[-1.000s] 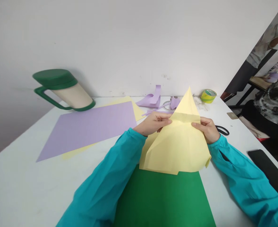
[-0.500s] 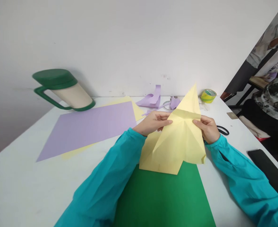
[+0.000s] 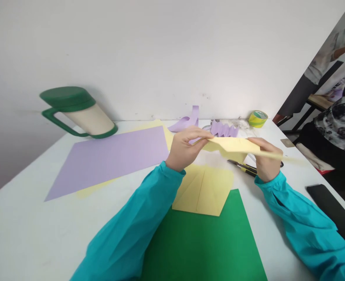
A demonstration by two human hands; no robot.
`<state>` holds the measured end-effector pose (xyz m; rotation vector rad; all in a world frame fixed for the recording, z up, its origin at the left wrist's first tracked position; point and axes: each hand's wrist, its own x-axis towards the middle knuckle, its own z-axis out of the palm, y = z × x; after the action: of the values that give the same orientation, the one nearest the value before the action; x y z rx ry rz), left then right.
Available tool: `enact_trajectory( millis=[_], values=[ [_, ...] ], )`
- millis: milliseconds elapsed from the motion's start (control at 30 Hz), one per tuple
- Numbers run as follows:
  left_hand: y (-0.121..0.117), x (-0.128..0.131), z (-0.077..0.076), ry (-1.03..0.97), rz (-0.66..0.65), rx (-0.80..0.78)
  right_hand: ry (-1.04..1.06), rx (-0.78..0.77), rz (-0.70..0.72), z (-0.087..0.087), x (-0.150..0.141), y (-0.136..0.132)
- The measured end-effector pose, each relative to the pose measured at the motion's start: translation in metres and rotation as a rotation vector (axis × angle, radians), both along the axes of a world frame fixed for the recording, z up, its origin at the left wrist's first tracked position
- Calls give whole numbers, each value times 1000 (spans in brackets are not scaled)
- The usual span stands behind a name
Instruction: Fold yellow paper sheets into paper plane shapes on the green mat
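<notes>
Yellow paper sheet (image 3: pixel 233 145), folded, seen nearly edge-on, raised above the counter (image 3: pixel 22 222) between two hands. Left hand (image 3: pixel 186 147): fingers closed, pinching the sheet's left end. Right hand (image 3: pixel 266 158): fingers closed on its right part. Beneath: one creased yellow paper piece (image 3: pixel 203 191), overlapping the top of a green paper sheet (image 3: pixel 204 246). Near the right hand: a black-and-yellow cutter (image 3: pixel 244 168). Behind: curled purple paper strip (image 3: pixel 190 121); pleated purple paper (image 3: pixel 224 129); roll of yellow-green tape (image 3: pixel 258 118), by the wall. To the left: large purple sheet (image 3: pixel 110 160) over further yellow paper (image 3: pixel 94 188); green-lidded jug (image 3: pixel 81 111), cream-bodied. To the right: black flat object (image 3: pixel 333 208); beyond the counter, a person in patterned clothing (image 3: pixel 340 121).
</notes>
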<state>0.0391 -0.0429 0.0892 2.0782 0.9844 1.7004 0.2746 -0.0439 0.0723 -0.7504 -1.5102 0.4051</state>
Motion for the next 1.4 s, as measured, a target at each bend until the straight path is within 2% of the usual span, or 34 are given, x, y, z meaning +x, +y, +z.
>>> enact_trajectory(
  millis=[67, 167, 300, 367, 567, 733, 967, 1067, 1133, 1233, 1400],
  values=[
    [4, -2, -5, 58, 78, 141, -169, 149, 27, 1, 2, -2],
    [13, -7, -16, 177, 142, 221, -383, 260, 5, -8, 6, 4],
    [22, -13, -31, 340, 125, 219, -475, 303, -109, -26, 15, 19],
    [25, -14, -36, 388, 98, 203, -530, 329, -120, -32, 19, 25],
    [29, -15, -46, 538, -3, 132, -759, 472, 50, -48, 23, 34],
    [24, -15, -38, 639, -46, 80, -809, 465, 96, -58, 26, 39],
    [-1, -4, -6, 668, 27, 63, -853, 455, 60, -67, 31, 35],
    [-13, -1, -2, 671, 69, 67, -910, 481, 53, -70, 31, 30],
    [-20, -1, -8, 753, -9, 38, -951, 500, 61, -71, 30, 28],
    [-31, 4, -28, 926, -130, -41, -1004, 516, 103, -72, 29, 24],
    [-39, 22, -64, 1031, -108, -112, -1035, 503, 197, -72, 26, 18]
  ],
)
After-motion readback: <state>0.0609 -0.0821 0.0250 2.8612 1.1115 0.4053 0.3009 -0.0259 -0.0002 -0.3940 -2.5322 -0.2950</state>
